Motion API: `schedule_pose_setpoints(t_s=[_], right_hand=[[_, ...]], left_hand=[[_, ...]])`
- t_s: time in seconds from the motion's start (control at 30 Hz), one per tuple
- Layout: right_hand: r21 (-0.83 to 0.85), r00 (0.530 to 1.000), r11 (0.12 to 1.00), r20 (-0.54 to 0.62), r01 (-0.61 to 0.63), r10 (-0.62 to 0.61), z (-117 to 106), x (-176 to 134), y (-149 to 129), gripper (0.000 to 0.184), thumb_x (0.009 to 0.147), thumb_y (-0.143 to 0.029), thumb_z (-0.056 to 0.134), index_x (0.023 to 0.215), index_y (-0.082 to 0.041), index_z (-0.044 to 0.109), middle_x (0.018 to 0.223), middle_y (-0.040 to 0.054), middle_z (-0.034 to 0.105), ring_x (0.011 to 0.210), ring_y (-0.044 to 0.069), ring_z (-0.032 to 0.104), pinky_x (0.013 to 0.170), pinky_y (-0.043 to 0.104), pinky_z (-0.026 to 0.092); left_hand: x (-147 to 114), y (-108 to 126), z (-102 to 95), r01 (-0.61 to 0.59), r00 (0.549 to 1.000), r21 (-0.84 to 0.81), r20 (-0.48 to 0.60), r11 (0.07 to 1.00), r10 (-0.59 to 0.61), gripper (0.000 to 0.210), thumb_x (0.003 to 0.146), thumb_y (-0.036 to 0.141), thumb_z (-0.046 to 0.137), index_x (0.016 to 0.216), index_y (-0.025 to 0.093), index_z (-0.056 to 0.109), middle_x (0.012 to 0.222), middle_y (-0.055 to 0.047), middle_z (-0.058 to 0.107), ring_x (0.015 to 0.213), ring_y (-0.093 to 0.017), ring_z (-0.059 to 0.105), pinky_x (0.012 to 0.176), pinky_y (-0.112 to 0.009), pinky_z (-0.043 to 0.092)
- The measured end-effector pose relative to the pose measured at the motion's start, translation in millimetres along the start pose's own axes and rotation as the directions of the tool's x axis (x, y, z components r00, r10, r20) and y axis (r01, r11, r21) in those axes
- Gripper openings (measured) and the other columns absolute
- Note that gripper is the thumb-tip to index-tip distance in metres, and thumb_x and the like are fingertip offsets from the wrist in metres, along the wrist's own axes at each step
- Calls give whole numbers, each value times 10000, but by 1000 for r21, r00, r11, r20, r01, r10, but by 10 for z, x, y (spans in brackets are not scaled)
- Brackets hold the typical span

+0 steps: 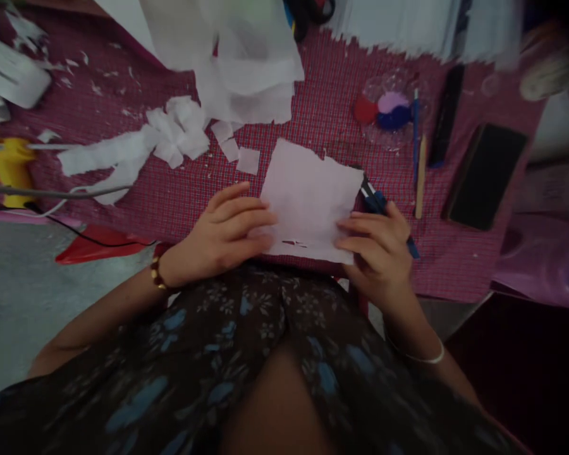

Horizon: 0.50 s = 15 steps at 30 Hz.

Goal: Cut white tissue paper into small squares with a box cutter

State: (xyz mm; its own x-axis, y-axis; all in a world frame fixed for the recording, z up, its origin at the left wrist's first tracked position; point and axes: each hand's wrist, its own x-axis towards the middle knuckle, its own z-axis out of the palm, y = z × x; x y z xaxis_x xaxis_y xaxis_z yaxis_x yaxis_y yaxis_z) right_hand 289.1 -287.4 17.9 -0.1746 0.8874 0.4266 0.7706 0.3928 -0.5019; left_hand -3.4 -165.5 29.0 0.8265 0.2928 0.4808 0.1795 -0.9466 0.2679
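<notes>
A white sheet of paper (313, 189) with a ragged top edge lies in front of me at the table's near edge, with small slits close to its bottom. My left hand (234, 227) grips its lower left side, fingers over the top of the sheet. At the lower right side my right hand (379, 246) holds the paper between fingers and thumb. Partly under the sheet and beside my right hand is a blue-handled tool (375, 201), mostly hidden. Small paper squares (248, 160) lie just beyond my left hand.
Cut paper strips (107, 151) and larger white sheets (251, 88) lie further back. A yellow glue gun (9, 167) with cables sits at left. To the right are a paint palette (393, 114), a wooden stick (421, 180), a blue brush (415, 139) and a dark phone (487, 174).
</notes>
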Motion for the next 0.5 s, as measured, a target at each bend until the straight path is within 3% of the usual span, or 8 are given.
schedule_pose_setpoints(t_s=[0.1, 0.23, 0.37, 0.5], right_hand=[[-22, 989, 996, 112, -92, 94, 127, -157, -35, 201, 880, -128, 663, 999, -290, 667, 1140, 23, 737, 1158, 267, 677, 1181, 617, 353], [-17, 972, 989, 182, -146, 146, 169, -268, -94, 179, 909, -193, 675, 1056, -296, 672, 1188, 27, 732, 1198, 261, 663, 1182, 611, 355], [43, 977, 989, 171, -139, 129, 137, -311, -124, 145, 898, -208, 701, 1007, -303, 690, 1194, 8, 729, 1201, 257, 658, 1181, 611, 356], [82, 978, 985, 154, -154, 140, 144, -323, -166, 151, 888, -205, 714, 978, -327, 709, 1097, -7, 746, 1067, 234, 686, 1174, 587, 375]], left_hand=[[-184, 46, 162, 26, 996, -60, 82, 998, -21, 149, 930, 162, 667, 1056, 241, 660, 1119, -15, 684, 1154, -202, 605, 1203, -503, 413], [-229, 52, 242, 119, 986, -131, 130, 984, -102, 163, 928, 181, 671, 1078, 244, 666, 1054, -4, 678, 1090, -198, 613, 1201, -492, 390], [-214, 43, 243, 171, 975, -184, 170, 968, -140, 143, 955, 221, 635, 1085, 268, 670, 1021, 9, 699, 1028, -180, 620, 1196, -472, 386], [-227, 21, 219, 302, 939, -263, 248, 916, -239, 244, 925, 204, 639, 1147, 293, 686, 1096, -1, 734, 1085, -190, 650, 1205, -505, 377]])
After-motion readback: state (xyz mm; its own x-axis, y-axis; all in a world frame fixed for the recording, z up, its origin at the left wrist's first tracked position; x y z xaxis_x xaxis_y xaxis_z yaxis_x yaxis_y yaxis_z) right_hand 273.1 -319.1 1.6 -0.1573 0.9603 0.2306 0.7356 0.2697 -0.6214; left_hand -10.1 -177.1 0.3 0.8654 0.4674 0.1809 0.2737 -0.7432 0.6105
